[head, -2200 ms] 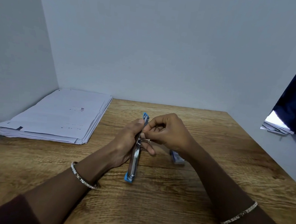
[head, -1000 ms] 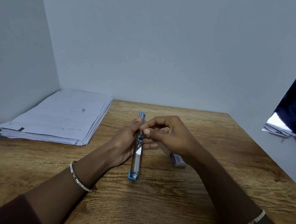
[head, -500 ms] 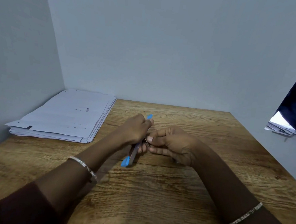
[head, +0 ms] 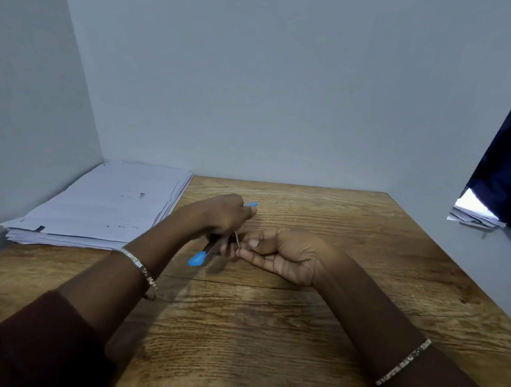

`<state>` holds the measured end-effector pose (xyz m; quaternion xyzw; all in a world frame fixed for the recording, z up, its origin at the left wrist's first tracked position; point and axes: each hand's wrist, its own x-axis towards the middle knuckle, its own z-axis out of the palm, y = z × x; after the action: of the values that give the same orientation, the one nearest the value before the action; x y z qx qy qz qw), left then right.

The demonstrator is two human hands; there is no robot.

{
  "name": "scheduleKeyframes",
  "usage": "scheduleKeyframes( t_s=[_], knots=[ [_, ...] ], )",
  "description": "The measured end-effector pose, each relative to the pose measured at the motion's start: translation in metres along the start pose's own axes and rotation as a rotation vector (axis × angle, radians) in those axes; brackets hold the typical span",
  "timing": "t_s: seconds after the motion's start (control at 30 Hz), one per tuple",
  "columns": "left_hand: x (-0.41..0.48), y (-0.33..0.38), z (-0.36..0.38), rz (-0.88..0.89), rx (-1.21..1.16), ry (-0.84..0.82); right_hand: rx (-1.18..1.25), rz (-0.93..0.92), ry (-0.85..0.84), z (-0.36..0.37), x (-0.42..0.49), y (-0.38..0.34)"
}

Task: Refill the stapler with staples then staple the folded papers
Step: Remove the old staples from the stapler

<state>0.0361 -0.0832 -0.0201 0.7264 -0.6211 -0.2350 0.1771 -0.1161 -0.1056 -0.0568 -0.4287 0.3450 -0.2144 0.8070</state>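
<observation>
Above the brown wooden table [head: 265,334], the left hand [head: 224,213] grips the slim blue-tipped metal stapler [head: 199,258]; the right hand [head: 286,254] pinches a thin staple strip [head: 237,239]. Refilling seems underway; next the strip needs careful alignment with the channel.

Blue-tipped stapler [head: 211,248] tilted diag. above desk; white paper stack [head: 103,203] flat, far-left corner.

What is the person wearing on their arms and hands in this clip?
Both hands are bare: left hand, right hand. Each wrist carries a thin silver-toned bangle, the left bangle and the right bangle. A dark maroon sleeve is pushed up on the left forearm; the right sleeve barely shows at the frame corner.
</observation>
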Motion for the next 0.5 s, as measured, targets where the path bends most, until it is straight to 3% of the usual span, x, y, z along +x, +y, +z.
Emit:
scheduleKeyframes(
  t_s=[0.27,0.5],
  knots=[
    [-0.004,-0.031,0.024,0.046,-0.872,0.100,0.145,-0.027,0.019,-0.015,-0.006,-0.020],
    [-0.007,-0.034,0.035,-0.018,-1.359,0.020,0.169,-0.077,0.052,-0.021,-0.013,-0.028]
  ],
)
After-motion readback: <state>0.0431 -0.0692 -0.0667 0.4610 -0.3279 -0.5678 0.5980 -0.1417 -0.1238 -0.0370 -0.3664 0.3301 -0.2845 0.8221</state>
